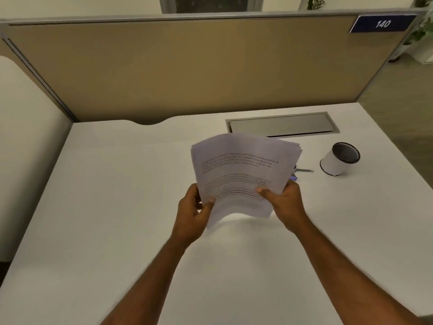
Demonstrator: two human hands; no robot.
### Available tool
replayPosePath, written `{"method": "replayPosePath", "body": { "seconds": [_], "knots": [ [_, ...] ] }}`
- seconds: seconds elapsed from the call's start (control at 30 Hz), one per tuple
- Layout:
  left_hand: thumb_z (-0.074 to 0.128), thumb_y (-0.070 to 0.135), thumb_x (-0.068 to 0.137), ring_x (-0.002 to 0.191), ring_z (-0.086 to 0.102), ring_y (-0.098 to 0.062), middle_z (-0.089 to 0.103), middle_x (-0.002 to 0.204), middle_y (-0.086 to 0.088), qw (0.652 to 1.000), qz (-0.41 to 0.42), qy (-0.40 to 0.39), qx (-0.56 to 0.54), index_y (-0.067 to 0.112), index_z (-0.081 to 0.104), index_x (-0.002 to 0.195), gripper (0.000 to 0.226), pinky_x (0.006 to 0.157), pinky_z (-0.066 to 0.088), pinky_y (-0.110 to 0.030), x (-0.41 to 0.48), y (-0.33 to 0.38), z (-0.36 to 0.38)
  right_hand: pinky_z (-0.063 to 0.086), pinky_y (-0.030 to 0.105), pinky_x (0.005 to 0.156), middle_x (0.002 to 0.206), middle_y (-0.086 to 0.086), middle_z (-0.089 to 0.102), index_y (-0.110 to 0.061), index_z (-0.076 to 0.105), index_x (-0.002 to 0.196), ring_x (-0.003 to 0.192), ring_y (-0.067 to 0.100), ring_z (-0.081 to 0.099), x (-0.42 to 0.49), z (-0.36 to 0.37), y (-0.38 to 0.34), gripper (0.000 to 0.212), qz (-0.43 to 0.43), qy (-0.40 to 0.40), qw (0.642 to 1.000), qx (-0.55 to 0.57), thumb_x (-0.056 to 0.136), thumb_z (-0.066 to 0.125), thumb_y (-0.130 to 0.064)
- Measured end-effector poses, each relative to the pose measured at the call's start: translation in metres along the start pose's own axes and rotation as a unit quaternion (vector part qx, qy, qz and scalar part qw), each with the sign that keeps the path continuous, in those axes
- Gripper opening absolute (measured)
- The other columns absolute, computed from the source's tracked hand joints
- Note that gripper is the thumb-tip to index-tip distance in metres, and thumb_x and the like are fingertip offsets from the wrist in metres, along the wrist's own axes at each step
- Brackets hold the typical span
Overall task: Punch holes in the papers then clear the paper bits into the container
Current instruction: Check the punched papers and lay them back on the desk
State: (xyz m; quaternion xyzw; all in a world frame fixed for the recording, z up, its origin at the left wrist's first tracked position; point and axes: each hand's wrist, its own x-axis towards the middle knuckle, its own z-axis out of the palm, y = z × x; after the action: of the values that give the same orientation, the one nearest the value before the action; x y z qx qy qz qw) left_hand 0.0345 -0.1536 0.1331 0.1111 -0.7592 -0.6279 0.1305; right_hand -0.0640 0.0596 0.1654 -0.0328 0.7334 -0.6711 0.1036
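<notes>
A stack of printed white papers [241,170] is held up above the middle of the white desk [117,207], tilted and slightly curled. My left hand [194,212] grips its lower left edge, thumb on the front sheet. My right hand [285,202] grips its lower right corner. A white cylindrical container [339,159] with a dark mesh inside stands on the desk to the right of the papers. Just behind the papers' right edge, a small part of a dark and purple object [297,172] shows on the desk; most of it is hidden.
A metal cable hatch [281,125] is set into the desk behind the papers. A tan partition [187,66] with a blue "140" sign [382,24] closes off the back. The desk's right edge drops to the floor beyond the container.
</notes>
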Motion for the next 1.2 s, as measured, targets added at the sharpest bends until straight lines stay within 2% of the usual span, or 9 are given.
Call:
{"method": "replayPosePath", "body": {
  "seconds": [0.13,0.23,0.37,0.43,0.53,0.7,0.87,1.07,1.2],
  "knots": [
    [0.069,0.029,0.083,0.098,0.066,-0.009,0.069,0.104,0.010,0.999,0.008,0.044,0.002,0.022,0.061,0.116,0.035,0.078,0.056,-0.023,-0.011,0.002,0.004,0.055,0.014,0.069,0.088,-0.018,0.073,-0.035,0.065,0.096,0.087,0.003,0.068,-0.010,0.004,-0.001,0.043,-0.021,-0.011,1.000,-0.010,0.069,0.084,-0.008],
    [0.075,0.022,0.081,0.091,0.065,-0.006,0.067,0.095,0.018,0.998,0.015,0.054,-0.004,0.023,0.062,0.105,0.027,0.072,0.050,-0.015,-0.014,0.009,0.009,0.057,0.021,0.076,0.100,-0.010,0.071,-0.030,0.064,0.106,0.094,0.007,0.067,-0.017,0.009,0.001,0.049,-0.020,-0.009,1.000,-0.018,0.067,0.086,-0.013],
    [0.074,0.019,0.084,0.099,0.067,-0.017,0.070,0.104,0.003,0.998,0.008,0.054,-0.027,0.013,0.064,0.116,0.034,0.078,0.057,-0.028,-0.016,0.015,0.012,0.059,0.023,0.074,0.097,-0.015,0.070,-0.035,0.064,0.102,0.092,0.006,0.068,-0.023,0.015,-0.002,0.044,-0.027,-0.011,0.999,-0.015,0.069,0.085,-0.017],
    [0.069,0.026,0.085,0.100,0.066,-0.017,0.070,0.104,0.006,0.997,0.012,0.066,-0.035,0.025,0.065,0.116,0.031,0.078,0.059,-0.030,-0.018,0.021,0.013,0.058,0.021,0.072,0.094,-0.017,0.070,-0.037,0.064,0.100,0.091,0.009,0.068,-0.024,0.016,-0.006,0.038,-0.039,-0.002,0.999,-0.007,0.073,0.082,-0.018],
    [0.068,0.027,0.085,0.099,0.065,-0.009,0.069,0.101,0.018,0.995,0.033,0.085,-0.032,0.046,0.062,0.110,0.031,0.075,0.056,-0.020,-0.019,0.027,0.012,0.057,0.019,0.071,0.090,-0.019,0.070,-0.038,0.064,0.099,0.090,0.008,0.067,-0.023,0.014,-0.010,0.032,-0.065,0.011,0.998,0.002,0.077,0.078,-0.018],
    [0.072,0.009,0.085,0.094,0.067,-0.012,0.071,0.101,0.003,0.996,-0.044,0.067,0.026,0.015,0.067,0.107,0.023,0.079,0.057,-0.037,-0.019,0.000,0.011,0.055,0.014,0.071,0.097,-0.011,0.066,-0.031,0.058,0.105,0.091,0.008,0.063,-0.022,0.013,0.006,0.041,-0.016,0.001,1.000,-0.011,0.077,0.078,-0.008],
    [0.069,0.011,0.088,0.097,0.066,-0.017,0.070,0.102,-0.001,0.995,-0.041,0.086,0.025,0.010,0.065,0.116,0.029,0.074,0.057,-0.019,-0.014,-0.002,0.017,0.058,0.020,0.077,0.099,-0.007,0.067,-0.032,0.060,0.106,0.094,0.012,0.065,-0.016,0.013,0.011,0.036,-0.011,0.005,1.000,-0.015,0.082,0.074,-0.008],
    [0.069,0.008,0.088,0.102,0.064,-0.021,0.067,0.111,-0.007,0.996,-0.051,0.072,0.007,0.008,0.060,0.126,0.038,0.085,0.059,-0.033,-0.006,0.006,0.027,0.057,0.039,0.088,0.107,0.005,0.066,-0.018,0.059,0.113,0.102,0.025,0.062,-0.013,0.014,0.017,0.037,0.028,0.006,0.999,-0.023,0.081,0.073,-0.005],
    [0.072,0.011,0.086,0.100,0.065,-0.019,0.068,0.109,-0.003,0.996,-0.050,0.070,0.002,0.012,0.062,0.123,0.038,0.083,0.059,-0.029,0.000,0.007,0.023,0.057,0.037,0.088,0.105,-0.001,0.063,-0.021,0.055,0.117,0.102,0.020,0.060,-0.008,0.011,0.017,0.043,0.023,0.004,0.999,-0.040,0.082,0.073,-0.005]
  ]
}}
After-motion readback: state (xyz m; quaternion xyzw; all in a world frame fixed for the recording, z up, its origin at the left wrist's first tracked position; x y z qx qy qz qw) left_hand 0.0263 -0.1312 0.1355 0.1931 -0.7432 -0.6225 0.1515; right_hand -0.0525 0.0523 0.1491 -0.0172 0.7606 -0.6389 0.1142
